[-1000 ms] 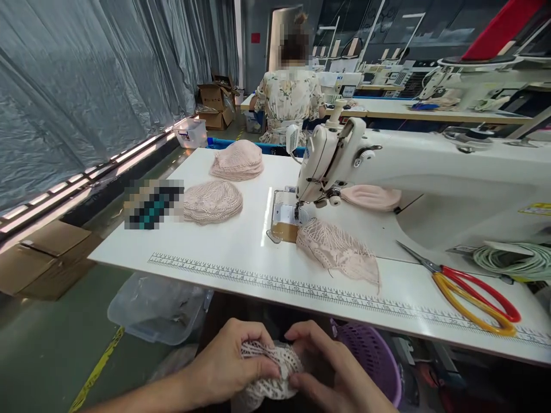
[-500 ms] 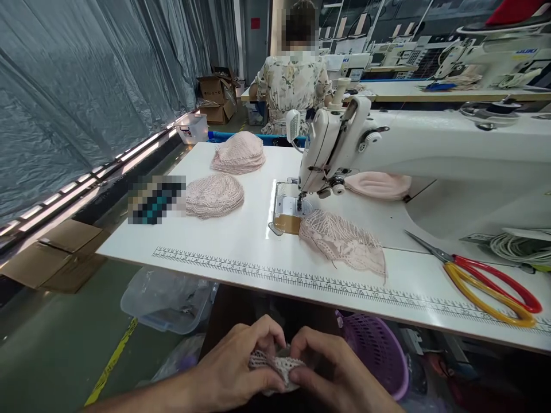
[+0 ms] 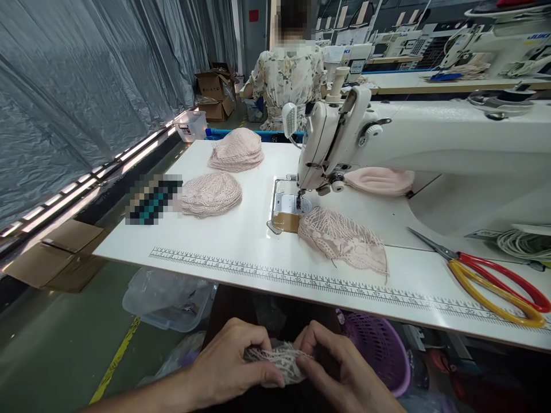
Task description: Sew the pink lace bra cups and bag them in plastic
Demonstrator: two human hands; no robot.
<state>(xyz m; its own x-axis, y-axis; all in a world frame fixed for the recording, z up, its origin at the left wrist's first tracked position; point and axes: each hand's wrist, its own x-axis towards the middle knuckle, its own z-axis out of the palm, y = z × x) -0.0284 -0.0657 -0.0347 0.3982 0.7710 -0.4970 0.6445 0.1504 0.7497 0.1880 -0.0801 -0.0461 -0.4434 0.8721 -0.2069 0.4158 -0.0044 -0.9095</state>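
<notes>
Below the table's front edge, my left hand [image 3: 228, 364] and my right hand [image 3: 340, 367] both pinch a small piece of pale lace fabric [image 3: 279, 362] between them, fingers closed on it. On the white table [image 3: 241, 241] above, a pink lace piece [image 3: 342, 238] lies beside the needle of the white sewing machine [image 3: 387, 149]. Two stacks of pink lace pieces [image 3: 210, 194] [image 3: 236, 150] sit on the table's left half. Another pink piece [image 3: 381, 180] lies behind the machine head.
Red and yellow scissors [image 3: 495, 278] lie at the table's right. A purple basket [image 3: 376, 353] and a clear plastic bin [image 3: 170, 298] stand under the table. A person in a floral top [image 3: 286, 77] sits at the station ahead. Cardboard boxes [image 3: 55, 258] lie on the floor at left.
My hands have kept working the lace between them; it now looks flatter and more stretched. The camera tilted slightly, so the table sits higher in view.
</notes>
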